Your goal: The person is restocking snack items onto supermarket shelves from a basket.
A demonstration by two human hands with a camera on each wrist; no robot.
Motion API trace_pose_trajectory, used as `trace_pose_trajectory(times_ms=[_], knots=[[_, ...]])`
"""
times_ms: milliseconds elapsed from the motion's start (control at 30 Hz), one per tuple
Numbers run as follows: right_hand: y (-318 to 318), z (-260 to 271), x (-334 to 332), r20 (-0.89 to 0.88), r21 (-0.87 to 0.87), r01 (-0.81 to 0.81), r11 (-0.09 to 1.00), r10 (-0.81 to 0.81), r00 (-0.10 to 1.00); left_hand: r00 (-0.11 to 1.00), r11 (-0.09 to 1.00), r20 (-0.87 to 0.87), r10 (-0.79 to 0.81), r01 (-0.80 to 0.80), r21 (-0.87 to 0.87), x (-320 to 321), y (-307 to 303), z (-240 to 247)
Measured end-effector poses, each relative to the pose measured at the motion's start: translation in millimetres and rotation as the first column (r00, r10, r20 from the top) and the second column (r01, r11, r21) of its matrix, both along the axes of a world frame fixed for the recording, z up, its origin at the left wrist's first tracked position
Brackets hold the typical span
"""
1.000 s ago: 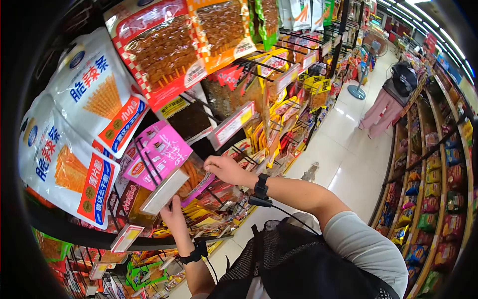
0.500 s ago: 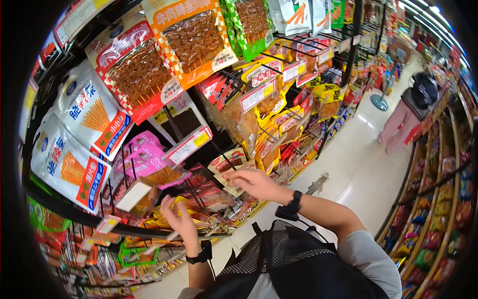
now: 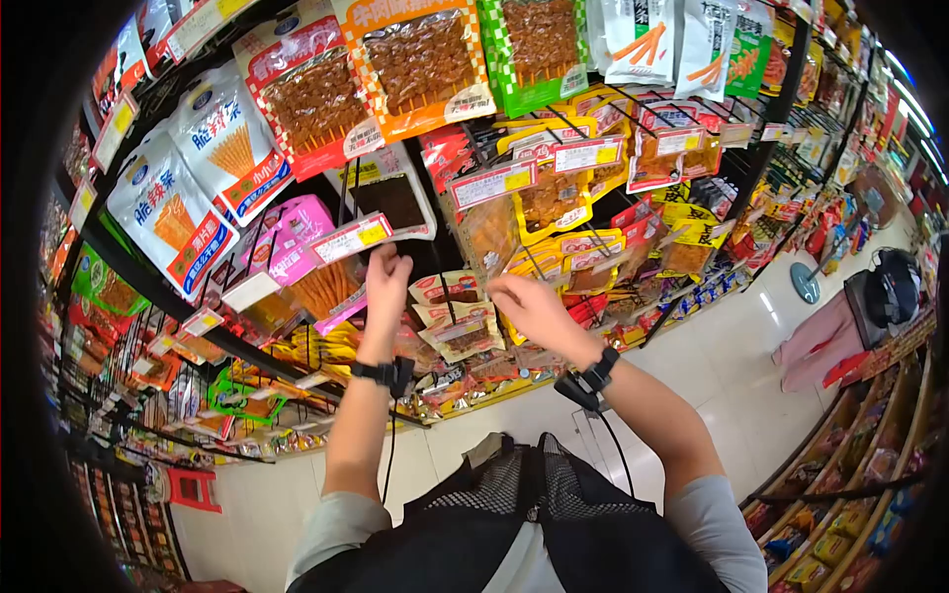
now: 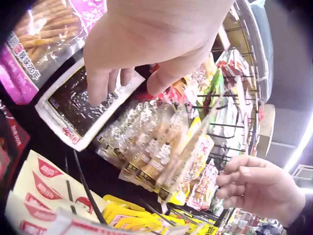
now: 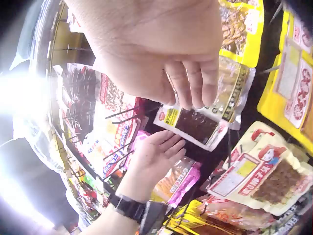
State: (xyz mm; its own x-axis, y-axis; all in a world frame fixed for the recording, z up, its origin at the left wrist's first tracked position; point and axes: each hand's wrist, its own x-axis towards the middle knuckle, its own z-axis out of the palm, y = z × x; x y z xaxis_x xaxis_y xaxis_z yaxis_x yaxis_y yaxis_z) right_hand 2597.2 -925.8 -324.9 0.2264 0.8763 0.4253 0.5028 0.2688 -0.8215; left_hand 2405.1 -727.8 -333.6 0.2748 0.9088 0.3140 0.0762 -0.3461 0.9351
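Observation:
In the head view my left hand (image 3: 388,292) is raised in front of the rack, its fingers loosely bent just below a price tag (image 3: 353,240). Behind those fingers hangs a dark snack packet with a white border (image 4: 80,100), which they overlap in the left wrist view. A pink packet of stick-shaped snacks (image 3: 326,287) is at the left hand's left. My right hand (image 3: 542,314) hovers beside a clear packet of light brown snacks (image 3: 489,237), fingers relaxed with nothing in them. Between the hands hangs a cream packet (image 3: 460,331) with red print.
Metal hooks hold rows of snack packets, including white pouches (image 3: 163,212) at left and an orange packet (image 3: 415,64) above. Several price tags jut out at the hook ends. A person in pink trousers (image 3: 825,341) stands in the aisle at right, near more shelves (image 3: 850,504).
Both hands have left the pink packet and its tag. The left hand has risen toward the dark packet, and the right has moved along the rack. The head view has swung round.

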Motion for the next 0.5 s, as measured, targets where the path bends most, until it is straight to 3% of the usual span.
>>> trace_pose_trajectory(times_ms=[100, 200, 267, 300, 333, 367, 433, 467, 500], knots=[[41, 7, -16, -0.004, 0.052, -0.102, 0.993, 0.103, 0.995, 0.995, 0.999, 0.099, -0.033, 0.034, -0.003, 1, 35, 8], [95, 2, -34, -0.121, 0.012, -0.163, 0.986, 0.164, 0.979, 0.994, 0.998, -0.091, 0.059, -0.061, -0.016, -3, 80, 0], [138, -10, -48, 0.003, 0.003, -0.035, 0.999, 0.035, 0.999, 0.950, 0.989, -0.278, 0.145, -0.134, 0.057, -6, 117, -8], [154, -12, -50, 0.070, 0.006, 0.030, 1.000, -0.030, 0.997, 0.987, 0.996, -0.138, 0.086, -0.084, 0.020, -10, 157, -40], [154, 12, -52, 0.025, -0.148, -0.014, 0.989, 0.018, 1.000, 0.998, 0.996, 0.054, 0.022, -0.017, -0.083, -9, 152, -36], [180, -6, -54, 0.035, -0.024, 0.060, 0.998, -0.060, 0.998, 0.967, 0.984, 0.253, -0.023, 0.067, -0.167, -7, 147, -30], [219, -9, -49, -0.023, -0.053, 0.103, 0.993, -0.105, 0.994, 0.976, 0.980, 0.214, -0.038, -0.006, 0.200, -7, 205, -68], [232, -12, -48, 0.004, -0.042, 0.211, 0.977, -0.211, 0.977, 0.979, 0.927, 0.202, -0.024, -0.054, 0.371, -7, 234, -87], [256, -25, -40, -0.023, -0.029, 0.208, 0.978, -0.209, 0.978, 0.986, 0.952, 0.143, 0.087, -0.124, 0.281, -6, 226, -69]])
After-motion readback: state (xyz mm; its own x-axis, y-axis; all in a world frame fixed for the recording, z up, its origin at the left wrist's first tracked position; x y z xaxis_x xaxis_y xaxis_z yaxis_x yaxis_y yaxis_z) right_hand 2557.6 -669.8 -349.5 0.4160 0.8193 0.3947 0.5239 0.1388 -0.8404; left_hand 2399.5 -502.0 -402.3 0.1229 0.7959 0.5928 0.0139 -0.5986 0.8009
